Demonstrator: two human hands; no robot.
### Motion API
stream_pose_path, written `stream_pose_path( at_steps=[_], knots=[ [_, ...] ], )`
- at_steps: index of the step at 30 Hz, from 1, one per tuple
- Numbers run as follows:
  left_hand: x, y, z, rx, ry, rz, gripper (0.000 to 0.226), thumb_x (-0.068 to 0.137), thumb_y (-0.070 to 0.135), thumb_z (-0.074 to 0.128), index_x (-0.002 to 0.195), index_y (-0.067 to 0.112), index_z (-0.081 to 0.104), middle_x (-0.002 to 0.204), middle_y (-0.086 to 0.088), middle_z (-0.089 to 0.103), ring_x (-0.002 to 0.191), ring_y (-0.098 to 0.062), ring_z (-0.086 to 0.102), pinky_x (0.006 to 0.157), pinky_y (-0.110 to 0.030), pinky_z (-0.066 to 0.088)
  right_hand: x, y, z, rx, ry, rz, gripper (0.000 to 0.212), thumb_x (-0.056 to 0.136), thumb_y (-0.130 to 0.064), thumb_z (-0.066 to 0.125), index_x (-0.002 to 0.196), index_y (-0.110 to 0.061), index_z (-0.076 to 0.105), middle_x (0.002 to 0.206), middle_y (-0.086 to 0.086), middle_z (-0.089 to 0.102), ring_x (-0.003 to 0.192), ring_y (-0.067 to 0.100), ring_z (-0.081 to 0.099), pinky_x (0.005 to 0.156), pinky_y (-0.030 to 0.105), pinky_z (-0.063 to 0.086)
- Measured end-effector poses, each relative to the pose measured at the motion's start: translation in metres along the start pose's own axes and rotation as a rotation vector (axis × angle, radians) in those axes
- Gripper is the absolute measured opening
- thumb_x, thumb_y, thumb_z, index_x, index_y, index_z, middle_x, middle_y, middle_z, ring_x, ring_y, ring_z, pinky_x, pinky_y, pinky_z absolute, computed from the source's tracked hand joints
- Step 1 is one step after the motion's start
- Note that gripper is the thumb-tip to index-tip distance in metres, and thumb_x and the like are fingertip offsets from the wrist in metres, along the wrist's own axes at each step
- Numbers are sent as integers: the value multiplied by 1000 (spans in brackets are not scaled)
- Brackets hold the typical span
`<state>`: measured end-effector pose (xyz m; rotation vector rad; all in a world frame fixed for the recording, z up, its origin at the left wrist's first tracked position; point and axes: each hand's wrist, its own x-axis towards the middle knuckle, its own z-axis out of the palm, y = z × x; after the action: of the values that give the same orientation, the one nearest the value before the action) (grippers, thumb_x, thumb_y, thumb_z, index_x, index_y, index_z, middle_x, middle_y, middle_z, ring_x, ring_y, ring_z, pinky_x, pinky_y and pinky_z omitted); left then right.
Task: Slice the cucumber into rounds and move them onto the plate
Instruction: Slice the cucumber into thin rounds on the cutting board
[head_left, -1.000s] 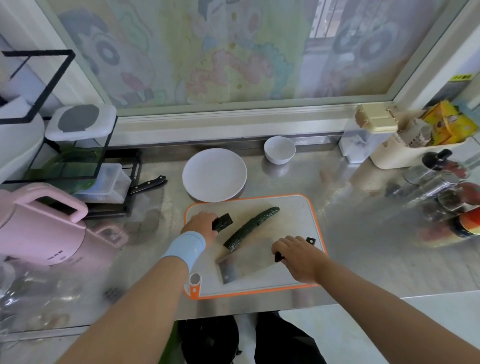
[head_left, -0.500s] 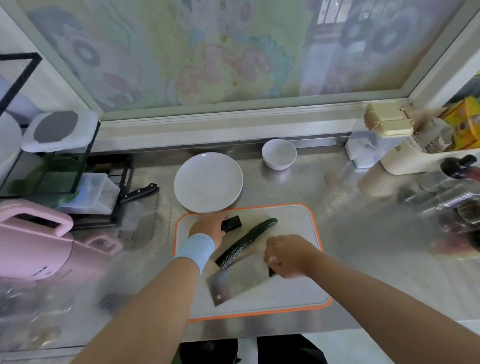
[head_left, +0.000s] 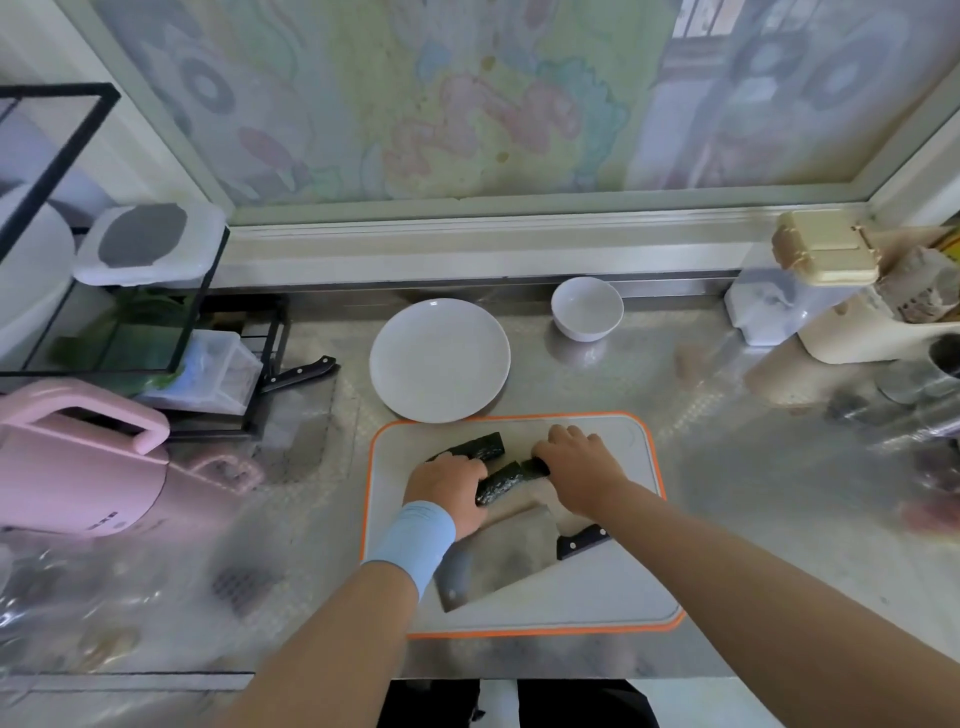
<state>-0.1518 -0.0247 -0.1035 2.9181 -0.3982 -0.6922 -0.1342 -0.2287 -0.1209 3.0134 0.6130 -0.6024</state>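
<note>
On the steel counter (head_left: 727, 493), the orange-rimmed cutting board (head_left: 597, 597) carries the cucumber (head_left: 501, 482), its near end gripped by the left hand (head_left: 447, 483), its far end by the right hand (head_left: 576, 462). A cut piece (head_left: 480, 446) lies beside it, the cleaver (head_left: 509, 566) flat nearby, the plate (head_left: 439, 358) just behind the board

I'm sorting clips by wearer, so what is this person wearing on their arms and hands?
The left hand has a light blue, soft-looking wristband round its wrist, plain, with no marking visible. The right hand wears nothing. No sleeves, gloves, watch or rings show on either side as far as the head view reaches.
</note>
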Motion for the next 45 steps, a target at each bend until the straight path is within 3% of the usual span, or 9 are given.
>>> stream_pose_path(
  at_steps=[7, 9, 12, 14, 18, 27, 31, 38, 45],
  knots=[
    [4, -33, -2, -42, 203, 25, 38, 83, 29, 65, 121, 27, 61, 119, 4, 48, 114, -21, 45, 90, -32, 41, -11, -12, -3, 41, -27, 12, 43, 69, -29, 65, 110, -24, 53, 106, 0, 48, 92, 21, 45, 81, 36, 42],
    [4, -36, 1, -18, 190, 8, 54, 78, 35, 69, 128, 29, 52, 130, 5, 41, 120, -22, 39, 91, -33, 39, -12, -22, -3, 38, -20, -17, 41, 67, -30, 66, 106, -23, 54, 107, 0, 46, 92, 21, 42, 80, 36, 44],
    [6, -41, 7, -63, 159, -42, 71, 80, 30, 69, 142, 30, 33, 144, 5, 32, 128, -22, 35, 95, -35, 42, -11, -34, -6, 131, 7, -35, 37, 70, -22, 62, 107, -19, 58, 135, 5, 37, 113, 25, 40, 86, 36, 46],
    [9, -45, 7, -95, 187, -20, 67, 84, 19, 65, 143, 28, 34, 144, 5, 35, 128, -21, 36, 95, -34, 44, -6, -40, -9, 207, -28, -47, 40, 72, -17, 61, 112, -19, 60, 156, 4, 18, 131, 28, 32, 93, 36, 45],
    [14, -56, -2, -89, 223, 39, 59, 86, 14, 63, 140, 26, 43, 140, 5, 43, 127, -20, 41, 101, -32, 41, 12, -49, -12, 324, -80, -42, 38, 80, -11, 58, 117, -21, 59, 164, -2, 0, 138, 26, 32, 97, 35, 44],
    [14, -80, 0, -59, 270, 5, 58, 81, 22, 68, 135, 28, 47, 132, 5, 48, 119, -21, 44, 92, -34, 45, 38, -66, -13, 415, -15, -15, 33, 86, -10, 56, 117, -20, 61, 159, 3, 21, 115, 35, 56, 90, 38, 49],
    [13, -77, -4, -31, 276, 21, 58, 82, 22, 67, 135, 28, 46, 132, 5, 47, 120, -21, 43, 96, -33, 39, 24, -65, -18, 296, 102, -39, 33, 82, -13, 55, 114, -17, 62, 126, 8, 44, 94, 33, 56, 77, 40, 49],
    [-12, -59, 5, -152, 449, 147, 36, 71, 6, 70, 105, 20, 65, 101, 2, 57, 93, -23, 54, 85, -39, 49, 1, -81, -3, 114, 35, -178, 29, 92, -18, 51, 120, -22, 62, 114, 5, 52, 104, 27, 49, 85, 38, 41],
    [-34, -36, 28, -348, 85, 58, 32, 88, 31, 59, 118, 29, 51, 117, 8, 54, 106, -16, 53, 89, -32, 47, -8, -78, 5, 357, 53, -80, 37, 89, -13, 53, 123, -22, 64, 119, 0, 59, 111, 23, 54, 95, 34, 44]
  ],
)
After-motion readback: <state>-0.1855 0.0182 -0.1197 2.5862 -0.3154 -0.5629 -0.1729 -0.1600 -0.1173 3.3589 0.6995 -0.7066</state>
